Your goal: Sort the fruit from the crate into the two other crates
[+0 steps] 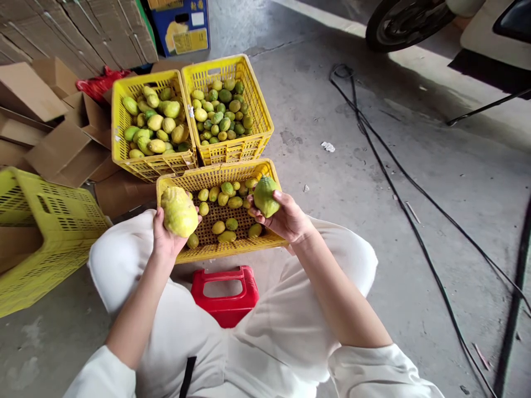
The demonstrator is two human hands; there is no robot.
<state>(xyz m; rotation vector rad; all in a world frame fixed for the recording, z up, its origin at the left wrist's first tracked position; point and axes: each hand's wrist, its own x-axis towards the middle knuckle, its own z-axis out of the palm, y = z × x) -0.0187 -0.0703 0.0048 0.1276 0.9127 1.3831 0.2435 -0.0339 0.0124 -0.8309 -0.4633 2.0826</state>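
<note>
A: Starting at the left, holding what?

B: Cupping a large knobbly yellow lemon (180,213) in the left hand (168,240) at centre left, with thumb and fingers half closed around it. Further right, gripping a smoother green lemon (266,196) between thumb and curled fingers of the right hand (292,218).

A: Doing which step, then?

B: Probably comparing the pair, above a yellow crate (224,251) mid-frame, with small lemons (234,202) lying loose inside.

A: Calling for what next?

B: Likely needing both grips kept light, and clearing the crate's rim before loosening either.

A: Missing anything, left to right?

B: Losing part of a yellow-green crate (72,221) past the left edge. Hiding the left palm behind the knobbly fruit. Burying the lower layers in two full crates at upper left and upper centre. Showing only part of a red plastic piece (230,315) between the legs, lower centre; not making out its use. Covering some small lemons with the right hand. Cutting off a wheeled vehicle (477,33) at upper right.
</note>
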